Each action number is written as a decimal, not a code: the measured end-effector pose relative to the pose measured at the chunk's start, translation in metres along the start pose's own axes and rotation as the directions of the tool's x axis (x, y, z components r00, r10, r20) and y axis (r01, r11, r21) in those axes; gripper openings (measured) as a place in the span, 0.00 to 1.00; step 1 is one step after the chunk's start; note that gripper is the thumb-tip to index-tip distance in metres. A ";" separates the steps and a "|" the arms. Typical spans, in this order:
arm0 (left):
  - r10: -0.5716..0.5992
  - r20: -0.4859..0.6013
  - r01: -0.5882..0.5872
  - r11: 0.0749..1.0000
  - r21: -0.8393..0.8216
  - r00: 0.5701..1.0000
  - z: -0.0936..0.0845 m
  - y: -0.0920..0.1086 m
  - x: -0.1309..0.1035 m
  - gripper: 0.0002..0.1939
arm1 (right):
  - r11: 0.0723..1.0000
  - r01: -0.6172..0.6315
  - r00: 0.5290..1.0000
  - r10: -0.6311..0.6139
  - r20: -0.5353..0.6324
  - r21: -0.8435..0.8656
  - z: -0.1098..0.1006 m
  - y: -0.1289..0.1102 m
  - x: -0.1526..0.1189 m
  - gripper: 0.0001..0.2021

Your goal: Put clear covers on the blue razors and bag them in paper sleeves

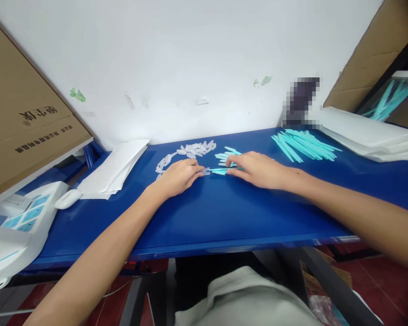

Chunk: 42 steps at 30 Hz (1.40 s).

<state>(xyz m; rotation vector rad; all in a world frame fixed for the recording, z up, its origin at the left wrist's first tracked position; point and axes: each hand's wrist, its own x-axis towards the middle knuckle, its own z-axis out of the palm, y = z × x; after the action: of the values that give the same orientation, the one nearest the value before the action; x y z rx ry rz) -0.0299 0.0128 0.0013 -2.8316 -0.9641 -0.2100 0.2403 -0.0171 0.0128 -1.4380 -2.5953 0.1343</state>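
Note:
My left hand point(181, 176) pinches a small clear plastic cap point(206, 171) between thumb and fingers. A thin turquoise stick point(237, 168) is gripped in my right hand point(253, 170), its tip pointing left at the cap; whether the two touch is too small to tell. Clear caps point(197, 148) lie in a curved row behind my left hand. Several turquoise pieces point(224, 157) lie just behind and beside my right fingers, partly hidden by them. A larger pile of turquoise sticks point(306, 145) sits farther back on the right.
The blue table point(204, 222) meets a white wall. White sheets point(114, 170) lie at the left, near a white mouse-shaped object point(68, 199) and a white device with blue keys point(30, 219). White bags point(370, 133) lie at the right. A cardboard box point(30, 104) stands far left.

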 end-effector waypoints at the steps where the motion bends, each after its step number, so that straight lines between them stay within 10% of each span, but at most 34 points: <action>1: 0.001 -0.015 -0.002 1.000 -0.011 1.000 0.000 -0.001 0.000 0.19 | 1.000 0.003 1.000 -0.003 -0.003 -0.017 -0.001 -0.001 0.000 0.15; 11: -0.126 -0.079 0.106 0.970 -0.220 0.989 0.000 -0.006 -0.002 0.10 | 0.985 -0.106 0.994 0.103 -0.033 -0.133 -0.005 -0.009 -0.003 0.18; 42: -0.069 -0.054 0.056 0.974 -0.219 0.996 0.000 -0.008 -0.001 0.12 | 0.992 0.091 0.989 -0.100 -0.110 -0.085 -0.002 -0.001 -0.002 0.17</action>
<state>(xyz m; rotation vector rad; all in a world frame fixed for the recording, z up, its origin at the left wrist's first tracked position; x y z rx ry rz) -0.0353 0.0185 0.0017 -2.9711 -1.0795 -0.4326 0.2412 -0.0190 0.0145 -1.3018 -2.5964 -0.0636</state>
